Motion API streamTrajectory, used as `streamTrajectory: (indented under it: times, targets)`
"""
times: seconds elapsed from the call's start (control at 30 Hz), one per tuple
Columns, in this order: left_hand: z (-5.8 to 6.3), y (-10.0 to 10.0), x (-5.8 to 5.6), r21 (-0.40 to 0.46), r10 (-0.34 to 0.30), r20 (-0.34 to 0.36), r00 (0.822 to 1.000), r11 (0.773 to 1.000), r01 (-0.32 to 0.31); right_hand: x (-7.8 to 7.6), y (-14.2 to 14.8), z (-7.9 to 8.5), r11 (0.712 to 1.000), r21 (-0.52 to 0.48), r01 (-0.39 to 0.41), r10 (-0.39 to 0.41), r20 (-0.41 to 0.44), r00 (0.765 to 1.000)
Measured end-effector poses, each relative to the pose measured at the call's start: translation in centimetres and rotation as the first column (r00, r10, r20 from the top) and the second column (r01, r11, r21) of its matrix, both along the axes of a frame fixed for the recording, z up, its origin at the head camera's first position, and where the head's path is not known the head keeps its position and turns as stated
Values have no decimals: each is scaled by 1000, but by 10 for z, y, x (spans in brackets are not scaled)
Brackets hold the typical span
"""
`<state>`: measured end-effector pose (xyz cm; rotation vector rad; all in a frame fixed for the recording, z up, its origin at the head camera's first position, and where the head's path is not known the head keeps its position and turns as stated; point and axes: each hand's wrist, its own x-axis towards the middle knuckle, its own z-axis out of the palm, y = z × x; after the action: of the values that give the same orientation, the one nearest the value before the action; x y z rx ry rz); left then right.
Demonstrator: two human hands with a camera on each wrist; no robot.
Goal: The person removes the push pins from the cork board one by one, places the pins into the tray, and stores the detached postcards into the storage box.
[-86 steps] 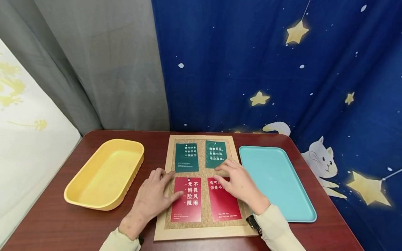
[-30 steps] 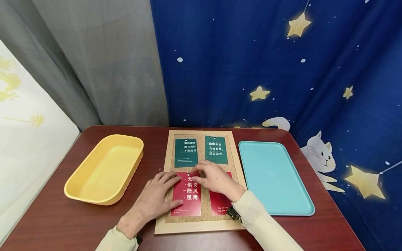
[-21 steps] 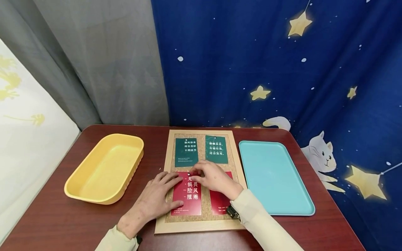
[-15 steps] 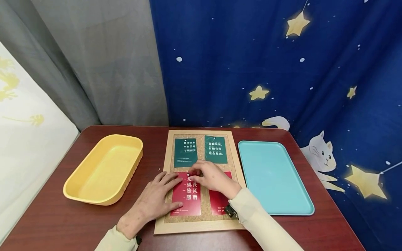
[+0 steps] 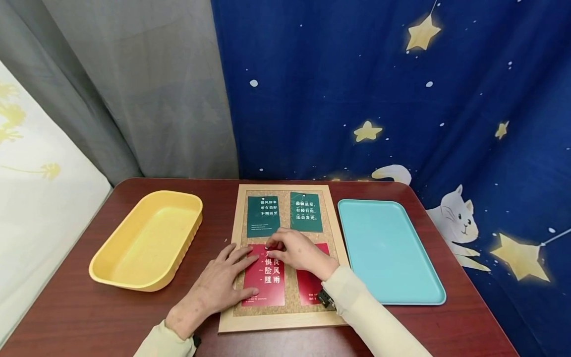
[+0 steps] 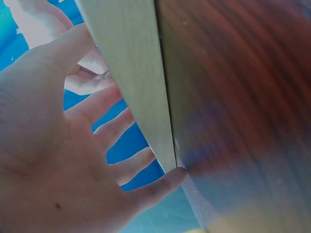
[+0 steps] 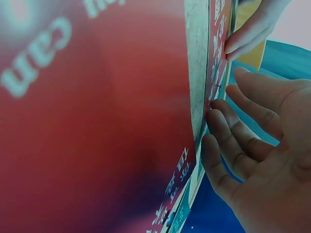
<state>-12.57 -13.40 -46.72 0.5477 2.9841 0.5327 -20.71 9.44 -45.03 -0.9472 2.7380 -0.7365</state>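
Observation:
In the head view, a wood-framed cork board [image 5: 290,318] bears two green cards on top and two red cards below. My left hand [image 5: 214,285] lies with spread fingers over the board's left edge, thumb and fingertips on the left red card [image 5: 272,292]. At that card's top hole, the right hand [image 5: 301,253] has its thumb and forefinger close together at a small dark pin [image 7: 217,86]. That wrist view shows the other fingers slightly bent beside the board. The right forearm partly covers the right red card [image 5: 308,287]. Green cards [image 5: 262,220] are unobstructed.
A yellow tub [image 5: 149,240] stands left of the board. To its right lies a flat turquoise tray [image 5: 390,253]. Both are on a dark red wooden table [image 5: 67,317], with a grey curtain and a blue starry curtain [image 5: 312,89] behind.
My right hand has moved left from the right red card to the left one's top. The left hand has settled lower and flatter on that card; lately both have barely moved.

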Motion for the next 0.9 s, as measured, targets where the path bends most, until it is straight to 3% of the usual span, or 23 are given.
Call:
streamTrajectory:
  times: [0.9]
  targets:
    - [0,0,0,-13,8,47,999,1000,-7,-7,-4,-3,999,26,-28,27,16,1000]
